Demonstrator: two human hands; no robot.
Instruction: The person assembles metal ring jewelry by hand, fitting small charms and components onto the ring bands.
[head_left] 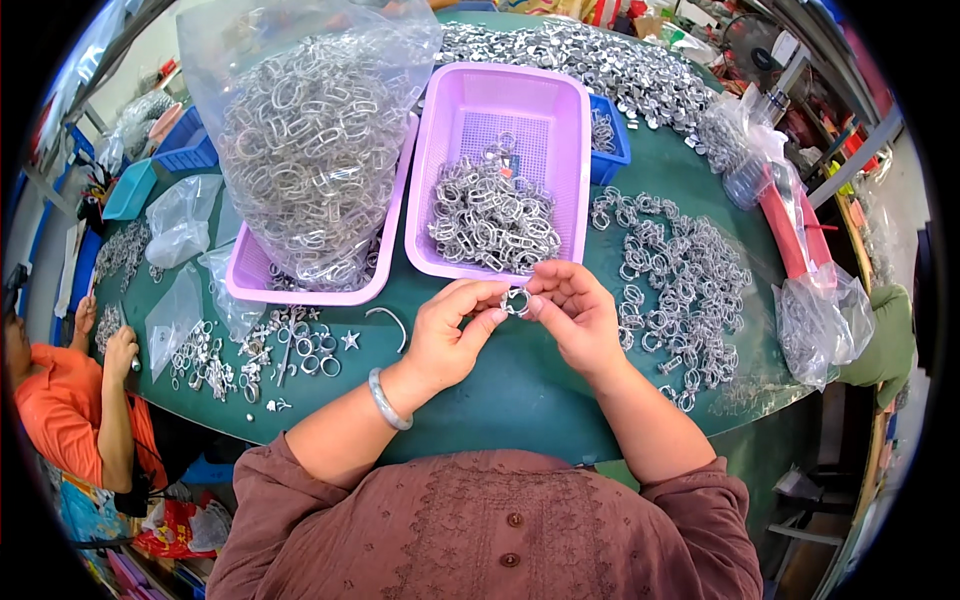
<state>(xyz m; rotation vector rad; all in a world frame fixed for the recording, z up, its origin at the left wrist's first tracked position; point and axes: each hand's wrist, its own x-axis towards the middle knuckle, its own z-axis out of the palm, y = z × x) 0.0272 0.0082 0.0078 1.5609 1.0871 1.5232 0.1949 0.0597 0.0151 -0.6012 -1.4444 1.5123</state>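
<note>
Between the fingertips of both hands I hold a small silvery metal ring [515, 301] above the table, just in front of a purple basket. My left hand [452, 328], with a pale bangle [388, 400] on its wrist, pinches the ring's left side. My right hand [580, 318] grips it from the right with thumb and fingers. The purple basket [424, 215] holds a heap of silvery metal pieces [495, 215]. To the right of my right hand lies a loose pile of similar metal pieces [690, 290].
A second purple basket [300, 297] carries a large clear bag [310, 140] full of metal pieces. Small rings and a star [350, 341] lie at left. A blue bin [615, 160] and many flat metal pieces [600, 70] are at the back. A person in orange [65, 410] works at far left.
</note>
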